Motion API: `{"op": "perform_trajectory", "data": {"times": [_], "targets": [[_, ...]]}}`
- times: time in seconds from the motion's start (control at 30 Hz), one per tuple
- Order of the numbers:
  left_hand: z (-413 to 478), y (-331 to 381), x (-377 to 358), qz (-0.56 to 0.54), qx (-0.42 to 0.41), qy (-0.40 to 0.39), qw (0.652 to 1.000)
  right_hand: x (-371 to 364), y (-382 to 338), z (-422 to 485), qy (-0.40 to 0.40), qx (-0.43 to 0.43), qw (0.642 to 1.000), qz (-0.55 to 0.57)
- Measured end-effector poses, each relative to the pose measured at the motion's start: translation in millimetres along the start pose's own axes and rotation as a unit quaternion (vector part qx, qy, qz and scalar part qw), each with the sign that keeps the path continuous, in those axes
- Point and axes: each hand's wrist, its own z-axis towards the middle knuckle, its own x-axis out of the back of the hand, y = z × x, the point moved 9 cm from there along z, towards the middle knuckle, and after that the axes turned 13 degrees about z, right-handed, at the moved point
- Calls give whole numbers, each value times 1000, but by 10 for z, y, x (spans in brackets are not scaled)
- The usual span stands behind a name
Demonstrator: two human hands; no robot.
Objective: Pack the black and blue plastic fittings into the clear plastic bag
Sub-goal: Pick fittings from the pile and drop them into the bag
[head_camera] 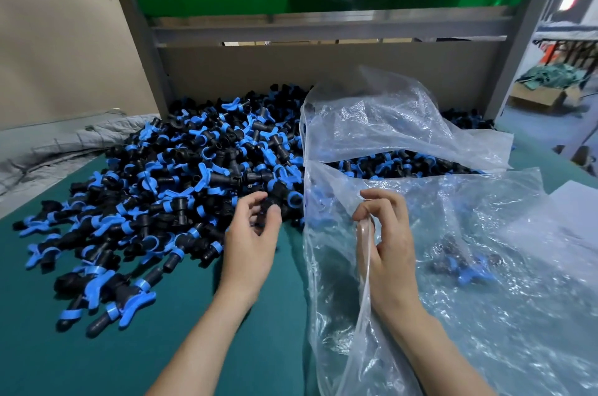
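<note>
On green table (97,347), one fittings heap (168,188), one clear bag (469,266), two hands

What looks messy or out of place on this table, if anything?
Nothing looks broken. The fittings lie in a loose heap spread over the green table, some hidden behind the crumpled clear bag. The left hand closes on one fitting while the right hand pinches the bag's edge. A few fittings are already inside.
</note>
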Motion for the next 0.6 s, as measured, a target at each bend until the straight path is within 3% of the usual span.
{"op": "perform_trajectory", "data": {"times": [0.07,0.13,0.2,0.27,0.37,0.6], "targets": [[-16,-109,-86,-190,108,-33,975,-9,-3,4,0,3,1000,-7],[-91,-155,-266,-381,210,-107,894,-16,-2,-3,-1,2,1000,-13],[-161,-102,-383,-483,262,-172,817,-21,-15,-9,-3,6,1000,-16],[-192,-63,-440,-531,279,-203,774,-24,-21,-7,-4,8,1000,-14],[-231,-33,-490,-570,292,-220,736,-34,-26,-1,-5,6,1000,-12],[-307,30,-511,-589,311,-245,705,-29,-37,-6,-4,17,1000,-9]]}}
